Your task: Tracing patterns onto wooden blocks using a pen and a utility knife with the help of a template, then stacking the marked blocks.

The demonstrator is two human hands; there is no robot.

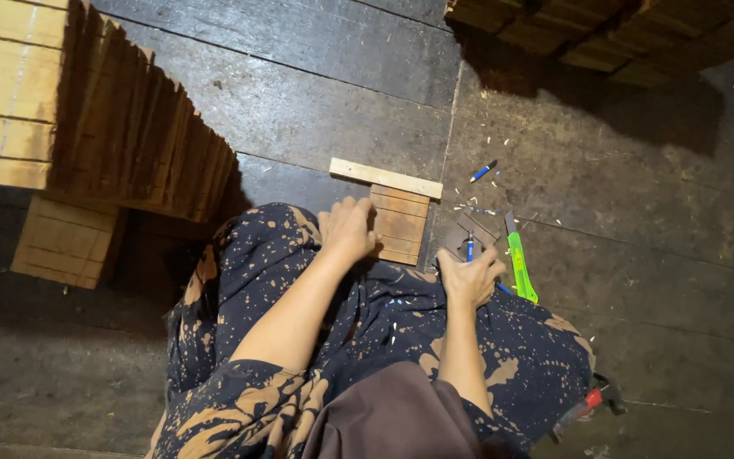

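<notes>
The person sits on a dark plank floor (316, 93), legs covered by dark cloth with orange splashes. Near the bottom right edge of the floor, a tool with a red and black handle (590, 401) is partly hidden under the cloth; its type cannot be determined.

The right hand (471, 274) is closed around a blue pen (470, 248), held upright with only its upper end visible above the fingers. The left hand (347, 228) lies palm down, fingers bent, pressing on the left edge of the slatted wooden panel (401, 226).

The slatted wooden panel rests on the floor just beyond the knees, near the middle of the floor. It consists of several reddish-brown horizontal slats set side by side, with a paler wooden strip (386, 178) lying across its far end and overhanging on both sides. Its left portion is covered by the left hand.

Right of the right hand lies a green utility knife (518, 265), blade end pointing away. A small dark wood offcut (477, 227) lies between panel and knife. A second blue pen (483, 171) lies farther out, among pale wood chips.

At the far left, a stack of wooden panels (142, 140) stands on edge, cut off by the frame. More stacked panels (588, 34) at the far right corner are in shadow and hard to make out.
</notes>
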